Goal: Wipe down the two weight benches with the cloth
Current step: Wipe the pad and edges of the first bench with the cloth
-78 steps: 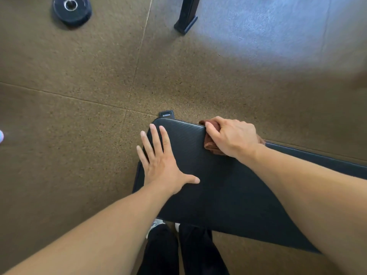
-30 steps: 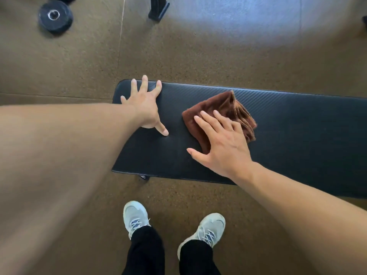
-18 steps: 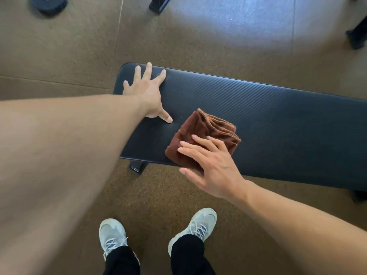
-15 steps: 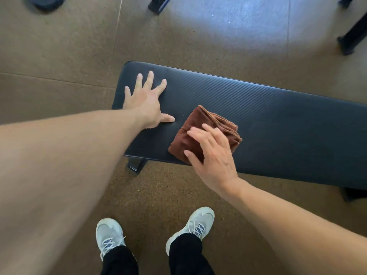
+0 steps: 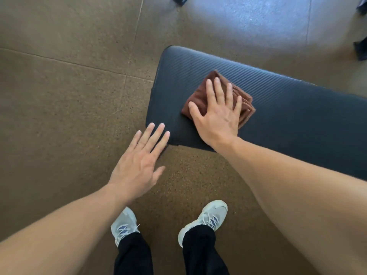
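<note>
A black padded weight bench (image 5: 288,108) runs from the centre to the right edge. A folded brown cloth (image 5: 200,96) lies on its left end. My right hand (image 5: 217,114) presses flat on the cloth with straight, spread fingers. My left hand (image 5: 139,161) hovers open off the bench's near left corner, fingertips over the pad's edge; whether they touch it is unclear. Only one bench is in view.
Speckled brown rubber floor tiles (image 5: 69,96) surround the bench. My two pale sneakers (image 5: 206,217) stand just in front of it. Black equipment feet sit at the top (image 5: 179,0) and at the right edge (image 5: 360,50).
My left hand has lifted off the pad and drawn back past the near left corner. My right hand now lies flat on the cloth, which has slid toward the bench's far side.
</note>
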